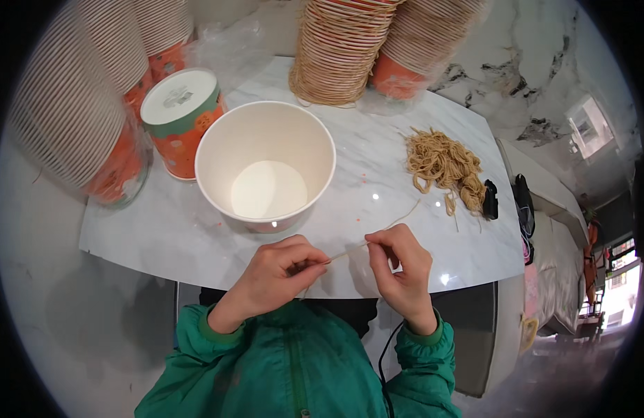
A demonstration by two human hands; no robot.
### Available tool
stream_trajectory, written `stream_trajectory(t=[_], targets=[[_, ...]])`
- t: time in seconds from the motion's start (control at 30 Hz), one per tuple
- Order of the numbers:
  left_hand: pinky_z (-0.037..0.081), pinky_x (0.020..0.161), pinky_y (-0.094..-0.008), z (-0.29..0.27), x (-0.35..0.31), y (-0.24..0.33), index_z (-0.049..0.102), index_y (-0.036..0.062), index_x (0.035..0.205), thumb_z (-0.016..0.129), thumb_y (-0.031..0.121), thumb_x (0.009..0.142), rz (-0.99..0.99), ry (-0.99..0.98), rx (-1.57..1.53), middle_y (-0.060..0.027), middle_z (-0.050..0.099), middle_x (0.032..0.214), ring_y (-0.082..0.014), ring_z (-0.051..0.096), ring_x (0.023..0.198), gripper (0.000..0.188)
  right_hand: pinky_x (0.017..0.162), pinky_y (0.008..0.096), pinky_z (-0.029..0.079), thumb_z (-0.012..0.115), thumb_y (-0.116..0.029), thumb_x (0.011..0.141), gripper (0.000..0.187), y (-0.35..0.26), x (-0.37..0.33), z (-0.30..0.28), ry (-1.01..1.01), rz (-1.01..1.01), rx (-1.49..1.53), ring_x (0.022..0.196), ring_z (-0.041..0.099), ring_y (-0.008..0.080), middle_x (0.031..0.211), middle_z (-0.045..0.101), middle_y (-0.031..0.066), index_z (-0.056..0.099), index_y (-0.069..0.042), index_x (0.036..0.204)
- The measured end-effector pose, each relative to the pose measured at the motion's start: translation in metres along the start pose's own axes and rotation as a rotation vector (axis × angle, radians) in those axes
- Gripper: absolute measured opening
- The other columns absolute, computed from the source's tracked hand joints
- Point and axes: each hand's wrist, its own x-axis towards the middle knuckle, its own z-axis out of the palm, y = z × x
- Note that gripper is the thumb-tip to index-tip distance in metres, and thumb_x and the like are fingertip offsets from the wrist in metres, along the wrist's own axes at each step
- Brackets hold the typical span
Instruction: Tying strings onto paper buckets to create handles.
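Note:
Between my two hands runs a thin tan string [348,251], stretched over the table's front edge. My left hand [279,270] pinches one part of it between thumb and forefinger. My right hand [401,268] is closed on it too, and a loose end trails up and to the right past the fingers. Just beyond my left hand stands a large white paper bucket [266,150], its open mouth toward me and its inside bare. A tangled heap of tan string [444,166] lies at the right of the table.
Behind the bucket to the left stands an upside-down orange and green paper bucket [182,125]. Tall stacks of nested buckets [67,104] line the left, and a stack wound with string [339,52] rises at the back. A small black object [491,200] sits beside the heap on the marble-patterned table [364,150].

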Motion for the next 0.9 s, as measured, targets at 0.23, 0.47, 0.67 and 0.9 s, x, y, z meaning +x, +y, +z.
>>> stream_trajectory(t=[0.23, 0.47, 0.67, 0.9], targets=[[0.046, 0.061, -0.0252, -0.017, -0.023, 0.001, 0.077, -0.0015, 0.103, 0.072, -0.004, 0.091, 0.021, 0.132, 0.075, -0.0038, 0.066, 0.089, -0.0092, 0.06, 0.073, 0.013, 0.052, 0.0245, 0.042, 0.067, 0.014, 0.085, 0.018, 0.007, 0.006, 0.006, 0.131, -0.009, 0.01, 0.057, 0.055, 0.0108, 0.078, 0.059, 0.006, 0.069, 0.002, 0.098], [0.047, 0.066, -0.0244, -0.037, -0.045, 0.001, 0.076, -0.0026, 0.104, 0.07, -0.006, 0.092, -0.006, 0.271, 0.084, -0.0056, 0.067, 0.091, -0.0099, 0.061, 0.078, 0.015, 0.054, 0.0277, 0.047, 0.07, 0.009, 0.083, 0.015, 0.015, -0.001, 0.022, 0.073, 0.022, -0.105, 0.059, 0.059, 0.0165, 0.081, 0.062, 0.0076, 0.07, 0.0, 0.095], [0.048, 0.06, -0.0295, -0.031, -0.045, 0.008, 0.076, 0.0006, 0.101, 0.073, -0.002, 0.09, 0.175, 0.281, 0.39, -0.0071, 0.066, 0.084, -0.0169, 0.062, 0.067, 0.012, 0.102, 0.0468, 0.049, 0.076, -0.001, 0.077, 0.061, -0.019, -0.007, 0.046, -0.171, -0.297, -0.269, 0.127, 0.054, 0.0417, 0.14, 0.049, 0.0287, 0.058, 0.003, 0.135], [0.052, 0.06, -0.0355, -0.031, -0.041, 0.02, 0.073, 0.0003, 0.098, 0.071, 0.001, 0.088, 0.234, 0.163, 0.39, -0.0108, 0.068, 0.085, -0.0276, 0.067, 0.07, 0.01, 0.08, 0.036, 0.056, 0.072, 0.004, 0.087, 0.052, -0.04, -0.022, 0.07, -0.353, 0.148, 0.51, 0.097, 0.069, 0.0313, 0.119, 0.061, 0.0178, 0.057, 0.0, 0.137]])
